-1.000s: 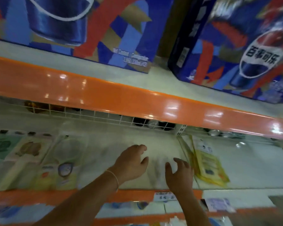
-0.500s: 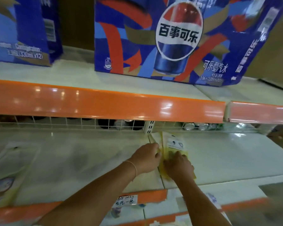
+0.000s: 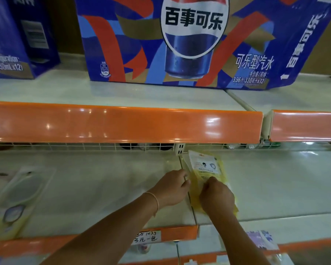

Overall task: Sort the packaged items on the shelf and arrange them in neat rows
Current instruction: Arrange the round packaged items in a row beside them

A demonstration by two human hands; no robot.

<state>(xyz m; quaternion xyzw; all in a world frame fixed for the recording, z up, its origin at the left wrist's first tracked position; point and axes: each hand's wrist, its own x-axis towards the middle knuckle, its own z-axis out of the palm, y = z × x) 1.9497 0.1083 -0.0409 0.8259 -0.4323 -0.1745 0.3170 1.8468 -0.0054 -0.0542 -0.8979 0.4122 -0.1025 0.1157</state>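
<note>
Both hands on yellow packet [image 3: 206,169], centre-right of frame, flat on shelf [image 3: 275,178]; left hand [image 3: 172,185] pinches its left edge, right hand [image 3: 217,196] curled on its lower end; risk: slick film slips, stack fans out crooked.

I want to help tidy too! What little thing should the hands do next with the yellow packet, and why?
Probably turn the yellow packet square to the shelf edge. Both the left hand and the right hand already hold it, and it lies slanted, just right of the seam between shelf panels.
</note>
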